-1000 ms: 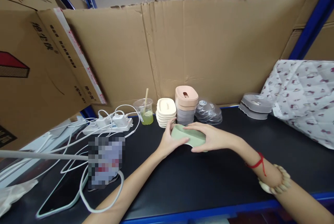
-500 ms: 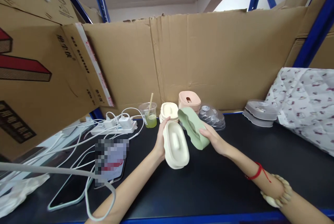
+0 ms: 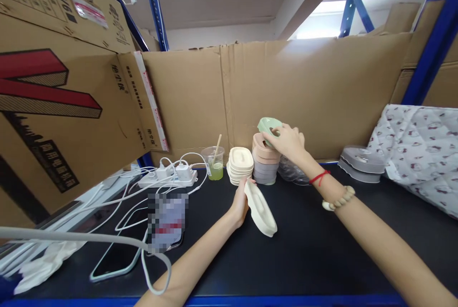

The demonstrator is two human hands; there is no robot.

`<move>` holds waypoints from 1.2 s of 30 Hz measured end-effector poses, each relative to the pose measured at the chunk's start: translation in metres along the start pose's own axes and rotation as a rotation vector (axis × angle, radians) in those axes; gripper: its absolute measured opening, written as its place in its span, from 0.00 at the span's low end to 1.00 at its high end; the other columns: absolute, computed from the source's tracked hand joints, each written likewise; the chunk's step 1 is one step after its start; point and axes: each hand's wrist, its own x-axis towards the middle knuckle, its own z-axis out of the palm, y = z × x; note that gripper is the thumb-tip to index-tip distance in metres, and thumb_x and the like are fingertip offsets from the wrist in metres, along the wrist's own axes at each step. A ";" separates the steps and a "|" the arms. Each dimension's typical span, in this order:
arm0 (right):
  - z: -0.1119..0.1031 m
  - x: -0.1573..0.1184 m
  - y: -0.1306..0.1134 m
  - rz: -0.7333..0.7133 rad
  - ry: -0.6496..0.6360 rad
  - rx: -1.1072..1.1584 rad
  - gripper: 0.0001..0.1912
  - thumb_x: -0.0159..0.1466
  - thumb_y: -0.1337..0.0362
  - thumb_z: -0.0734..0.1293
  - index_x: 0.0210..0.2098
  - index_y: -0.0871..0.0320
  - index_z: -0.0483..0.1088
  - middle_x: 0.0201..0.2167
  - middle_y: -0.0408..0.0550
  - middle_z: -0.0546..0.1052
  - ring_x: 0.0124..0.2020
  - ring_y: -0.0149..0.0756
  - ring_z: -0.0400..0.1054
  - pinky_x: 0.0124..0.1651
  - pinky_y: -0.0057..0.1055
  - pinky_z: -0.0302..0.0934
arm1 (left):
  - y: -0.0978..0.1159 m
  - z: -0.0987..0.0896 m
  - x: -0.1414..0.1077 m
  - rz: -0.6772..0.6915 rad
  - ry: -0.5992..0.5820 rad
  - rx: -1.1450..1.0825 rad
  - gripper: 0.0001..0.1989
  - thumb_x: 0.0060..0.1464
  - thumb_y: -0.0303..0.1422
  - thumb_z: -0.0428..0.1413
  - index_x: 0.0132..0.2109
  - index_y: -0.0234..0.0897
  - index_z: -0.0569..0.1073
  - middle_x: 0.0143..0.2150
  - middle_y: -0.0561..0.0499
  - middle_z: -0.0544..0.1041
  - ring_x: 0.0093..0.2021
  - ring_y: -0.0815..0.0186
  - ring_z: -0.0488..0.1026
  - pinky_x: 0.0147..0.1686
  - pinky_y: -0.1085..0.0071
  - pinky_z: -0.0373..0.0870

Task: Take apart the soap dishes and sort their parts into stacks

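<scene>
My left hand [image 3: 240, 207] grips one end of a cream oval plastic piece [image 3: 261, 209] with a raised bar in its middle, tilted above the black table. In my right hand [image 3: 288, 142] is a green oval plastic piece with an opening [image 3: 267, 125], held at the top of a stack of pink and grey pieces [image 3: 265, 164]; whether it touches the stack I cannot tell. Left of that stack stands a pile of cream pieces [image 3: 240, 164]. Clear plastic covers [image 3: 291, 171] lie behind my right forearm, partly hidden.
A cup of green drink with a straw [image 3: 215, 168] stands by a white power strip [image 3: 171, 180]. Cables and two phones [image 3: 118, 259] lie at left. Translucent grey covers [image 3: 361, 164] and a quilted patterned cloth [image 3: 418, 154] are at right. Cardboard [image 3: 315, 92] walls the back.
My right hand has carried the green piece up and away to the top of the pink and grey stack. My left hand has turned the cream piece more onto its side. The view has shifted.
</scene>
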 end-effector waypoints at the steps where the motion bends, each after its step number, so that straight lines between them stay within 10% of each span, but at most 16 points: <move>1: 0.002 0.000 -0.005 0.021 -0.036 -0.025 0.18 0.60 0.50 0.65 0.36 0.60 0.76 0.43 0.55 0.73 0.43 0.57 0.65 0.45 0.51 0.59 | 0.000 0.000 0.001 0.010 -0.001 0.001 0.26 0.33 0.53 0.55 0.33 0.35 0.65 0.29 0.52 0.63 0.31 0.63 0.64 0.30 0.73 0.61; 16: 0.015 -0.001 -0.018 0.005 -0.117 -0.124 0.27 0.61 0.48 0.64 0.46 0.67 0.72 0.46 0.62 0.72 0.45 0.60 0.65 0.45 0.51 0.58 | 0.003 0.002 0.001 0.075 -0.056 -0.060 0.27 0.39 0.55 0.60 0.32 0.36 0.63 0.31 0.50 0.67 0.36 0.60 0.67 0.30 0.74 0.63; 21: 0.005 -0.019 -0.005 -0.368 0.129 0.270 0.24 0.65 0.49 0.55 0.42 0.60 0.73 0.49 0.57 0.71 0.51 0.51 0.63 0.51 0.50 0.56 | 0.019 0.005 -0.003 0.052 0.015 -0.204 0.22 0.57 0.50 0.52 0.30 0.34 0.65 0.30 0.49 0.69 0.29 0.63 0.68 0.29 0.74 0.62; 27: -0.033 -0.065 0.006 -0.928 -0.184 0.638 0.20 0.70 0.52 0.55 0.45 0.58 0.71 0.45 0.50 0.74 0.47 0.36 0.67 0.49 0.33 0.61 | 0.035 0.006 -0.006 0.048 0.013 -0.396 0.26 0.69 0.43 0.32 0.40 0.33 0.70 0.33 0.48 0.72 0.27 0.65 0.70 0.25 0.76 0.61; 36: -0.042 -0.077 -0.002 -0.891 -0.466 0.743 0.13 0.68 0.61 0.62 0.45 0.63 0.73 0.35 0.47 0.74 0.35 0.30 0.68 0.38 0.23 0.62 | 0.046 0.001 -0.003 0.088 0.039 -0.442 0.29 0.70 0.43 0.32 0.28 0.33 0.65 0.26 0.48 0.68 0.27 0.65 0.68 0.29 0.77 0.65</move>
